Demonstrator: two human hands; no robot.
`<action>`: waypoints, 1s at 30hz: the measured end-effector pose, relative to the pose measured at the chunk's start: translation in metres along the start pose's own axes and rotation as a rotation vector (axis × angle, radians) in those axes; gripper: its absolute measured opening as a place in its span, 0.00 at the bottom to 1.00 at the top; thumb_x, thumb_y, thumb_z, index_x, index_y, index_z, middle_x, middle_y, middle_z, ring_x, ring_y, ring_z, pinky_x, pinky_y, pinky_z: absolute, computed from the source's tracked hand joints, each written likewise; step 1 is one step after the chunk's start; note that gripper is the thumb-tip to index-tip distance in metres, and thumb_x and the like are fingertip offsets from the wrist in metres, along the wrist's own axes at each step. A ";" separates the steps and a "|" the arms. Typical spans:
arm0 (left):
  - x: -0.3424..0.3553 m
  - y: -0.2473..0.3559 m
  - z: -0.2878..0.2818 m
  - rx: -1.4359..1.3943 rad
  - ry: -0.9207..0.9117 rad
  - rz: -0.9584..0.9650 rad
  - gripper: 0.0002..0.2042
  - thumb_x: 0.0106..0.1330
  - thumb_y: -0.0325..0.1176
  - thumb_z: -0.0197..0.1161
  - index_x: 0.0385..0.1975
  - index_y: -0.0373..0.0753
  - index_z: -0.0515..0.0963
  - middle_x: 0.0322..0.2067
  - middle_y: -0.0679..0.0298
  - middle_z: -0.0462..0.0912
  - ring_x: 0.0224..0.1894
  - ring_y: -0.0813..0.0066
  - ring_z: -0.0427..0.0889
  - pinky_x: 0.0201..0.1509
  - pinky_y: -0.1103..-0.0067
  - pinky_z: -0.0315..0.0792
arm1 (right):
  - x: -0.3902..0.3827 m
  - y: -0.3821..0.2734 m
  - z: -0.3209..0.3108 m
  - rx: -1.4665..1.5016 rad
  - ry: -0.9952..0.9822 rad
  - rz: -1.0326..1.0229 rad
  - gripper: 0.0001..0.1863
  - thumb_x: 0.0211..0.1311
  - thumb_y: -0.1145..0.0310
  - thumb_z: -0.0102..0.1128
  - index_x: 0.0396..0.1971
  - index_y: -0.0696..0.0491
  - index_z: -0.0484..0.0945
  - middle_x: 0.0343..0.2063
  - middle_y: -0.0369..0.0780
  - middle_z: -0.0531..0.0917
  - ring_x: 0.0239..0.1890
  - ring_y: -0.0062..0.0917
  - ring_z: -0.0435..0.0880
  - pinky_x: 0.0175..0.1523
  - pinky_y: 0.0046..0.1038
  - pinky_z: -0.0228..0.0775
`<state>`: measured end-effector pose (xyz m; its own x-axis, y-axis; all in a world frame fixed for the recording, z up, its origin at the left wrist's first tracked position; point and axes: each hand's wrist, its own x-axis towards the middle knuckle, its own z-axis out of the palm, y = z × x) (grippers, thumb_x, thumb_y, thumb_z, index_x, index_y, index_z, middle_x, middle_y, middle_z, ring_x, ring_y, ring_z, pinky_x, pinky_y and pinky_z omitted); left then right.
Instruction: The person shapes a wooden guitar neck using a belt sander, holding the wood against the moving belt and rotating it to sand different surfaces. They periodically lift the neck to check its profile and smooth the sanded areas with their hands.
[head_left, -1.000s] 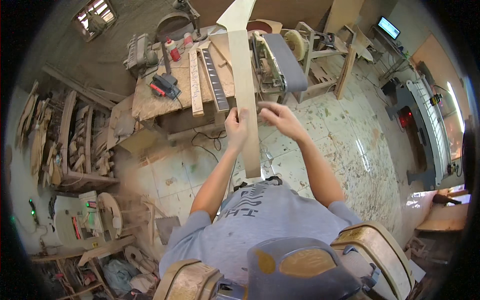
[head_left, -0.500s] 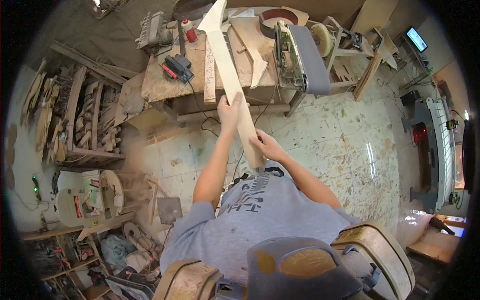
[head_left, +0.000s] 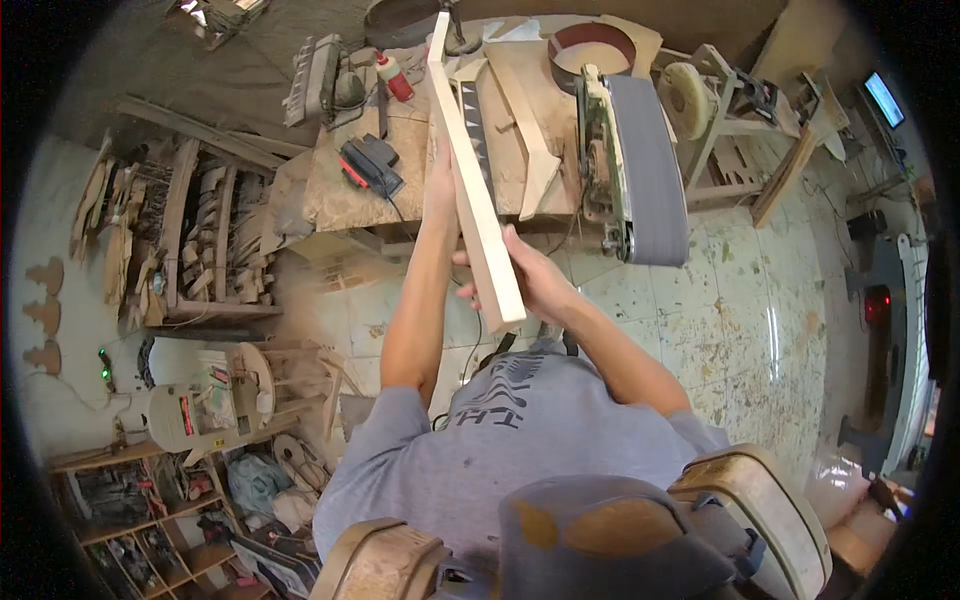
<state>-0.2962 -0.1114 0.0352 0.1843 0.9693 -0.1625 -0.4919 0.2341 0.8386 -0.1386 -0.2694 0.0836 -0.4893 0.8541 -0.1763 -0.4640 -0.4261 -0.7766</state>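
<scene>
Held out in front of me is a long pale wooden guitar neck blank (head_left: 482,215), its narrow edge turned up and its angled head end pointing away over the workbench. My left hand (head_left: 440,180) grips it partway along from the left side, its fingers mostly hidden behind the wood. Nearer my body, my right hand (head_left: 540,283) wraps round the lower part, with the thumb on the right side and fingertips showing on the left. A similar pale wooden neck piece (head_left: 522,125) lies on the bench to the right of the one I hold.
On the workbench (head_left: 340,205) are a black-and-red power tool (head_left: 372,165), a red-and-white bottle (head_left: 394,78) and a round drum-like frame (head_left: 592,60). A belt sander (head_left: 648,170) stands at its right end. Wood offcuts fill a rack (head_left: 215,230) at left; dust marks the tiled floor (head_left: 740,300).
The neck blank has been rolled from its broad face onto its narrow edge, and its near end has lifted off my body. The bench now appears closer and further right.
</scene>
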 end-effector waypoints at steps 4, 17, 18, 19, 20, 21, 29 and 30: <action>0.038 0.030 0.048 -0.288 -0.059 0.027 0.28 0.77 0.59 0.47 0.48 0.34 0.71 0.30 0.69 0.74 0.24 0.81 0.72 0.24 0.86 0.70 | 0.015 -0.072 0.022 0.019 0.068 -0.109 0.33 0.80 0.43 0.34 0.54 0.61 0.72 0.39 0.46 0.85 0.23 0.27 0.84 0.27 0.30 0.80; 0.090 0.095 0.118 0.162 -0.062 0.554 0.29 0.78 0.57 0.43 0.40 0.33 0.78 0.28 0.61 0.81 0.31 0.70 0.84 0.35 0.75 0.82 | 0.012 -0.180 0.055 -0.245 0.186 -0.392 0.32 0.80 0.44 0.37 0.54 0.61 0.74 0.26 0.43 0.81 0.14 0.22 0.78 0.16 0.24 0.76; 0.093 0.099 0.118 0.130 -0.088 0.533 0.30 0.78 0.58 0.43 0.40 0.32 0.78 0.29 0.61 0.82 0.32 0.70 0.84 0.35 0.75 0.82 | 0.013 -0.183 0.060 -0.238 0.196 -0.400 0.32 0.80 0.45 0.37 0.56 0.62 0.74 0.26 0.43 0.81 0.14 0.22 0.78 0.16 0.25 0.76; 0.096 0.103 0.118 0.098 -0.112 0.511 0.30 0.78 0.58 0.43 0.41 0.32 0.79 0.29 0.61 0.82 0.32 0.70 0.84 0.36 0.74 0.82 | 0.014 -0.184 0.068 -0.233 0.201 -0.428 0.32 0.80 0.45 0.37 0.56 0.62 0.73 0.26 0.44 0.81 0.14 0.23 0.78 0.16 0.25 0.76; 0.099 0.111 0.116 -0.026 -0.186 0.428 0.30 0.78 0.58 0.43 0.41 0.32 0.79 0.29 0.61 0.82 0.32 0.70 0.84 0.35 0.75 0.82 | 0.015 -0.185 0.073 -0.239 0.205 -0.452 0.32 0.80 0.45 0.37 0.57 0.62 0.73 0.26 0.44 0.81 0.14 0.23 0.78 0.16 0.25 0.76; 0.098 0.118 0.117 -0.151 -0.258 0.338 0.30 0.78 0.58 0.43 0.41 0.32 0.79 0.30 0.60 0.82 0.32 0.70 0.83 0.35 0.75 0.81 | 0.016 -0.186 0.078 -0.247 0.212 -0.475 0.32 0.80 0.45 0.37 0.57 0.62 0.72 0.26 0.44 0.80 0.14 0.23 0.78 0.16 0.25 0.75; 0.092 0.141 0.134 -0.204 -0.228 0.335 0.27 0.78 0.55 0.45 0.40 0.33 0.79 0.27 0.64 0.84 0.24 0.75 0.82 0.29 0.79 0.80 | 0.034 -0.189 0.085 -0.374 0.244 -0.521 0.36 0.79 0.41 0.36 0.57 0.62 0.74 0.31 0.42 0.81 0.20 0.20 0.75 0.24 0.23 0.72; 0.094 0.143 0.132 -0.185 -0.242 0.343 0.26 0.78 0.55 0.46 0.39 0.34 0.79 0.27 0.64 0.84 0.24 0.75 0.82 0.28 0.80 0.79 | 0.035 -0.189 0.085 -0.391 0.251 -0.522 0.36 0.79 0.40 0.36 0.56 0.62 0.75 0.34 0.42 0.81 0.26 0.20 0.76 0.31 0.23 0.71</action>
<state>-0.2372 0.0034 0.2088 0.1671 0.9529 0.2531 -0.6987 -0.0667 0.7123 -0.1310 -0.1844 0.2760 -0.0673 0.9811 0.1812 -0.2691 0.1570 -0.9502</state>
